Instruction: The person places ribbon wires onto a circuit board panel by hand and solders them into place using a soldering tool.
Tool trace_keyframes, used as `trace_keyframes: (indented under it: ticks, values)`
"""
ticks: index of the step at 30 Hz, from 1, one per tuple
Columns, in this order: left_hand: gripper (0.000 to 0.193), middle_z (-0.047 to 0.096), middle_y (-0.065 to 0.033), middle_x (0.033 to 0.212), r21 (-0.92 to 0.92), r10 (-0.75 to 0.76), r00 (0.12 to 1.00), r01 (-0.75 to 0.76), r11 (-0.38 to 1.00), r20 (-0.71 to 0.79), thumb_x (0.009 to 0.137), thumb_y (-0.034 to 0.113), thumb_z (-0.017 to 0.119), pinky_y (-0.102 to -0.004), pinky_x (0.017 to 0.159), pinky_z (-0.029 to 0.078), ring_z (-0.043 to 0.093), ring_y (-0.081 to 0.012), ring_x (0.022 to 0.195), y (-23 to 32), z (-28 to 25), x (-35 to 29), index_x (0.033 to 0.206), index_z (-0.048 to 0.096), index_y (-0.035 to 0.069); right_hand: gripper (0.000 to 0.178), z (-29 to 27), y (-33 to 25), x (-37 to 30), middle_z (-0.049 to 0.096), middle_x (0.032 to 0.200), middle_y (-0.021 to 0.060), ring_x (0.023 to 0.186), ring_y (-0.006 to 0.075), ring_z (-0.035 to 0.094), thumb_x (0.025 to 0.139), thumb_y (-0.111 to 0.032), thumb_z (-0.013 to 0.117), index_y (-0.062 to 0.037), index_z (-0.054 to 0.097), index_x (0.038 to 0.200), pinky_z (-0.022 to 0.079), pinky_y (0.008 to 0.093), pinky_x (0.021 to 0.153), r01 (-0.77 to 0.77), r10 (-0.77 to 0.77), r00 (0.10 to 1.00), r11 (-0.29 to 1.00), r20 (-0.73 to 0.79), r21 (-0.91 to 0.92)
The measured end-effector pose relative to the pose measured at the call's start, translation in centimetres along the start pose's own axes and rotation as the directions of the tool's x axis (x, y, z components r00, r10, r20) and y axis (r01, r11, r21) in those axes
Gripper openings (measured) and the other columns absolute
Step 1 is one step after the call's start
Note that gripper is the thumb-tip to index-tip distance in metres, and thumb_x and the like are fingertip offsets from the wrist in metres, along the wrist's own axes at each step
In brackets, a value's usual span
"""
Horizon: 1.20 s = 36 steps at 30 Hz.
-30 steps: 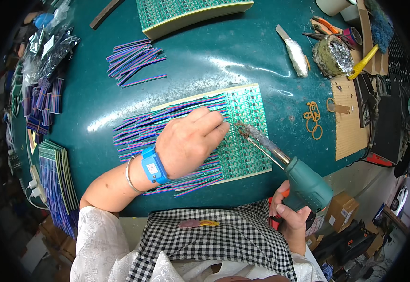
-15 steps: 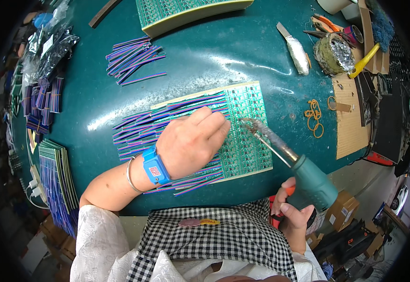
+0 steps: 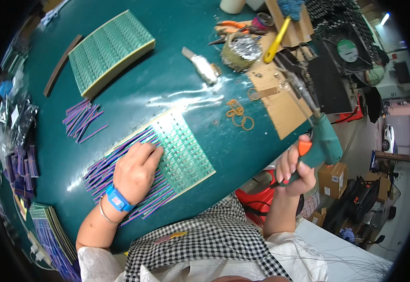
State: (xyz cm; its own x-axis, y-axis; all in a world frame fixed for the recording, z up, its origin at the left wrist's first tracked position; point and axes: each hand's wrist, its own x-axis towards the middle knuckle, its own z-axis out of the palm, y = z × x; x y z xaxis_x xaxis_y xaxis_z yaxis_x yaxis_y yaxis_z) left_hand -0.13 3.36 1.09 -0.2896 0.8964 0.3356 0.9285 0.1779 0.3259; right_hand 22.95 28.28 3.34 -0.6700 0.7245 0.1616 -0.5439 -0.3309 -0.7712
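Left hand (image 3: pixel 133 175) over wires (image 3: pixel 105 165); right hand (image 3: pixel 296 173) around green soldering gun (image 3: pixel 327 141)

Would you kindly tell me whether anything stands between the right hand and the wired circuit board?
Nothing visible stands between the right hand and the wired circuit board; the tabletop's edge lies between, and the rubber bands lie off that line, farther away.

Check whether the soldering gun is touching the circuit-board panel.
Apart: the head view shows green tabletop between the circuit-board panel and the soldering gun, held off to the right.
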Motion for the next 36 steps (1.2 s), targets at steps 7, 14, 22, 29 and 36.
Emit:
trace_keyframes:
  ticks: [7, 14, 22, 29, 36]
  values:
    - [0.019, 0.065, -0.0111, 0.087, -0.013, -0.109, 0.992, 0.110, 0.994, 0.063, 0.074, -0.002, 0.069, -0.0386, 0.068, 0.054, 0.065, -0.0302, 0.077, 0.7, -1.9, 0.2, 0.092, 0.070, 0.001, 0.053, -0.9, 0.4, 5.3, 0.046, 0.068, 0.0062, 0.049, 0.0148, 0.048, 0.084, -0.008, 0.055, 0.0044, 0.042, 0.134, 0.047, 0.0300, 0.041, 0.006, -0.009, 1.000, 0.976, 0.012, 0.218]
    - [0.015, 0.065, -0.0131, 0.082, 0.066, -0.342, 0.922, 0.336, 0.940, 0.182, 0.074, 0.011, 0.076, -0.0400, 0.068, 0.052, 0.063, -0.0333, 0.076, -2.2, -9.1, -1.8, 0.085, 0.070, 0.003, 0.049, 2.1, -0.1, 7.3, 0.053, 0.070, 0.0063, 0.050, 0.0139, 0.050, 0.082, -0.009, 0.060, 0.0081, 0.048, 0.126, 0.044, 0.0281, 0.043, -0.006, -0.049, 0.993, 0.892, -0.110, -0.453]
    - [0.008, 0.067, -0.0109, 0.083, 0.117, -0.471, 0.872, 0.486, 0.866, -0.136, 0.078, 0.011, 0.072, -0.0409, 0.075, 0.051, 0.064, -0.0313, 0.083, -8.3, -6.4, -3.1, 0.082, 0.071, 0.004, 0.057, 6.0, -2.1, 3.8, 0.051, 0.068, 0.0099, 0.048, 0.0143, 0.048, 0.079, -0.003, 0.058, 0.0142, 0.040, 0.130, 0.046, 0.0263, 0.043, 0.175, -0.060, 0.971, 0.839, 0.230, -0.516]
    - [0.015, 0.062, -0.0105, 0.087, 0.065, -0.523, 0.848, 0.529, 0.846, -0.090, 0.078, 0.014, 0.075, -0.0419, 0.078, 0.048, 0.058, -0.0327, 0.089, -9.5, -3.6, -2.6, 0.083, 0.065, 0.004, 0.057, 4.3, 1.9, -1.2, 0.053, 0.068, 0.0105, 0.048, 0.0152, 0.051, 0.078, -0.001, 0.063, 0.0133, 0.040, 0.128, 0.049, 0.0288, 0.044, -0.129, 0.214, 0.965, 0.891, 0.153, -0.435]
    - [0.016, 0.066, -0.0156, 0.081, -0.119, -0.409, 0.907, 0.397, 0.910, -0.102, 0.085, 0.005, 0.069, -0.0367, 0.062, 0.053, 0.067, -0.0323, 0.073, -1.8, -4.9, -0.1, 0.099, 0.062, 0.004, 0.059, 1.8, 2.0, -4.3, 0.051, 0.062, 0.0089, 0.047, 0.0151, 0.050, 0.075, -0.001, 0.064, 0.0124, 0.041, 0.128, 0.048, 0.0279, 0.045, -0.336, 0.393, 0.913, 0.875, 0.107, -0.348]
